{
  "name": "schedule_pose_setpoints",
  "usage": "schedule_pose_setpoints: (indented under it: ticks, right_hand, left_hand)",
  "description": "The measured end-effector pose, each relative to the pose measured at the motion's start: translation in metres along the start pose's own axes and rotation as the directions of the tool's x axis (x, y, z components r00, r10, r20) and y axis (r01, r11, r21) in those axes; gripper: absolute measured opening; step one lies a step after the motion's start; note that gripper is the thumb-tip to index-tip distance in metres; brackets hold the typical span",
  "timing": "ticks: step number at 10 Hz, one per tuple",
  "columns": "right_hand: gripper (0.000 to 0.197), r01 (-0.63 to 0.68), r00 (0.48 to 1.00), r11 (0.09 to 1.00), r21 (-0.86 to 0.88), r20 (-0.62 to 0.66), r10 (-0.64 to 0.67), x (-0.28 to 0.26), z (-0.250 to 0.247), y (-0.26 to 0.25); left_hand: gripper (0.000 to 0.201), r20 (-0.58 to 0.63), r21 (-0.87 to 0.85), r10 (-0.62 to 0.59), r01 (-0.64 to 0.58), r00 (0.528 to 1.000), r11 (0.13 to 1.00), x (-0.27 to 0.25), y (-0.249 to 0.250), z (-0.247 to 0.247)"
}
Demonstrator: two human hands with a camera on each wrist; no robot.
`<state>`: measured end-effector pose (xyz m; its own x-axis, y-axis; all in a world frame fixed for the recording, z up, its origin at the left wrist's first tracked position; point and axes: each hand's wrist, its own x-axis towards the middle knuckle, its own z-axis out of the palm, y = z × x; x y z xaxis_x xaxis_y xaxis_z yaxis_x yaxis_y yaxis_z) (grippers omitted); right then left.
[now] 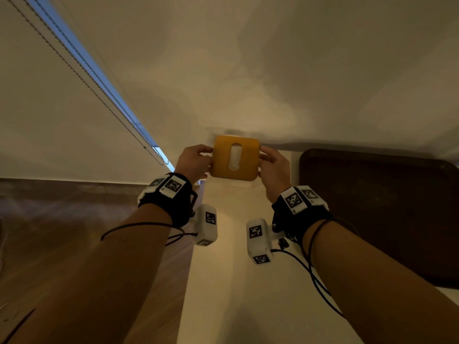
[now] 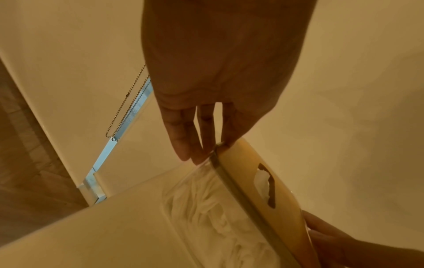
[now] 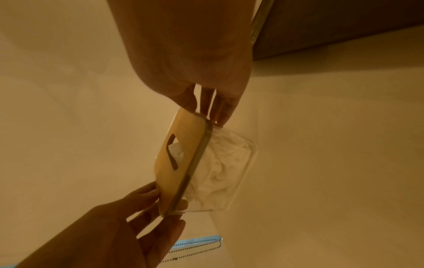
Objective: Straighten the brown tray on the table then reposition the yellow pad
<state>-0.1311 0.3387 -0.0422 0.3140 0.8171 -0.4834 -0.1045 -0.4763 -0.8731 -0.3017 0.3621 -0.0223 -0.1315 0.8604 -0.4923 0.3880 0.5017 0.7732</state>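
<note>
Two hands hold one object between them: the left hand (image 1: 195,161) pinches the left edge of the yellow pad (image 1: 234,157) and the right hand (image 1: 273,167) pinches its right edge, fingers below and thumbs on top, so that the pad is grasped from both sides above the white table (image 1: 223,281), close to the wall. Seen from the wrist views, the pad (image 2: 257,181) proves to be a flat yellow lid with one elongated slot, seated on a clear container (image 3: 229,168) holding crumpled white tissue; whether the container's base touches the table cannot be told. Judged from these views, the assembly should be light, its lid stiff and smooth, hence somewhat slippery, while the thin clear walls may flex. The opposite side edges, where the fingers (image 2: 183,137) already lie, look the soundest hold. Count: one yellow pad, one slot, one clear container. Farther right lies one brown tray (image 1: 377,214), flat on the table, well apart from both hands, its far edge near the wall. At left hang two bead chains (image 1: 99,85) beside a window strip.
</note>
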Motion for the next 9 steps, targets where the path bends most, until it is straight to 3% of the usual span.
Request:
schedule_pose_setpoints:
  ticks: [7, 9]
  right_hand:
    - [0.047, 0.023, 0.999, 1.000, -0.001, 0.032, -0.023, 0.014, -0.001, 0.004]
    - [0.041, 0.047, 0.999, 0.998, -0.031, 0.005, -0.047, 0.019, -0.001, 0.009]
  left_hand:
    - [0.039, -0.017, -0.034, -0.017, 0.016, 1.000, 0.999, -0.003, 0.002, 0.001]
    - [0.040, -0.044, -0.019, -0.001, 0.000, 0.999, 1.000, 0.000, -0.002, 0.001]
